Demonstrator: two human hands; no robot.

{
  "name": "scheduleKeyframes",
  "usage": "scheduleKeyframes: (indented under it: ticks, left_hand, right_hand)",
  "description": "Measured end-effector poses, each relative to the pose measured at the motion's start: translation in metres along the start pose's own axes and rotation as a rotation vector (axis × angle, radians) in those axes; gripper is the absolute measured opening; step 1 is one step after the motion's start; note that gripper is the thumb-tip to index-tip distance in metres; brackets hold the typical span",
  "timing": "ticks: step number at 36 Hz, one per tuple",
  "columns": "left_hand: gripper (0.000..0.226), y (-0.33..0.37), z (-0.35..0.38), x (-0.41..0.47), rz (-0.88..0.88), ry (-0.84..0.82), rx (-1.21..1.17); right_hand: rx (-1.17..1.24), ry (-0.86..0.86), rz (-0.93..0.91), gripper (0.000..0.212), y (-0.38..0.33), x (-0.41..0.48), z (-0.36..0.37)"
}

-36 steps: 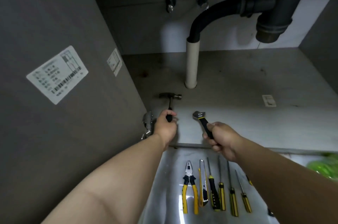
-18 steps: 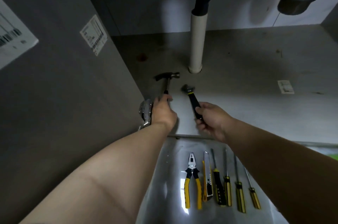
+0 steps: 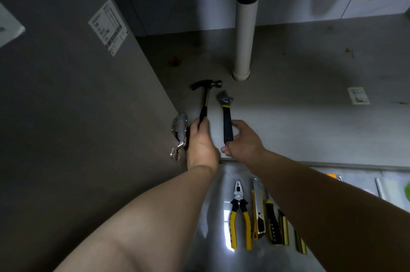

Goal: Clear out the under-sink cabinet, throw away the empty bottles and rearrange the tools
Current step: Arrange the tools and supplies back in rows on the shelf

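Note:
A claw hammer (image 3: pixel 205 94) lies on the cabinet floor (image 3: pixel 310 116) near the left wall, head pointing away. My left hand (image 3: pixel 200 143) grips the end of its black handle. Right beside it lies an adjustable wrench (image 3: pixel 226 114) with a black handle and a yellow band below its jaw. My right hand (image 3: pixel 243 142) holds the lower end of the wrench handle between thumb and fingers. The two tools lie almost parallel, a few centimetres apart.
A white drain pipe (image 3: pixel 244 34) rises from the floor just behind the tools. A metal door hinge (image 3: pixel 179 132) sits left of my left hand. On the floor in front of the cabinet lie yellow-handled pliers (image 3: pixel 239 211), a utility knife (image 3: pixel 258 209) and several screwdrivers (image 3: pixel 274 223).
Both hands have moved the hammer and the wrench deeper into the cabinet and laid them side by side. My right hand has slid down to the wrench handle's end.

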State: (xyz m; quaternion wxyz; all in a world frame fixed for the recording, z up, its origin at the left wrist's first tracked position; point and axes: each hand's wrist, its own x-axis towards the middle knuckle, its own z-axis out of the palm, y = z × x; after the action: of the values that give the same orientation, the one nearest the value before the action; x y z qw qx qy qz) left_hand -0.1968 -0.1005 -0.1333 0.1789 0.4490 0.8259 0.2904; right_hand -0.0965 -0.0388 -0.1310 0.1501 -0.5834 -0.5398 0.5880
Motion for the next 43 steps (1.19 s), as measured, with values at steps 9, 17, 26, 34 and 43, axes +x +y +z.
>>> scheduleKeyframes:
  ticks: [9, 17, 26, 34, 43]
  left_hand:
    - [0.071, -0.002, 0.004, -0.049, 0.122, 0.076, 0.268]
    - [0.028, -0.008, 0.006, -0.069, 0.396, -0.054, 0.379]
    - [0.022, -0.028, 0.032, -0.095, 0.045, -0.622, 0.431]
    - [0.063, -0.032, 0.070, -0.108, -0.323, -0.724, 0.293]
    - [0.058, -0.041, 0.082, -0.109, -0.311, -0.669, 0.260]
  right_hand:
    - [0.271, -0.084, 0.042, 0.052, -0.004, -0.017, -0.012]
    - [0.173, -0.147, 0.010, 0.031, -0.008, -0.052, -0.058]
    - [-0.440, -0.419, 0.071, 0.018, 0.054, -0.083, -0.096]
    - [-0.892, -0.444, -0.168, 0.039, 0.130, -0.099, -0.057]
    - [-1.034, -0.325, -0.149, 0.048, 0.145, -0.098, -0.026]
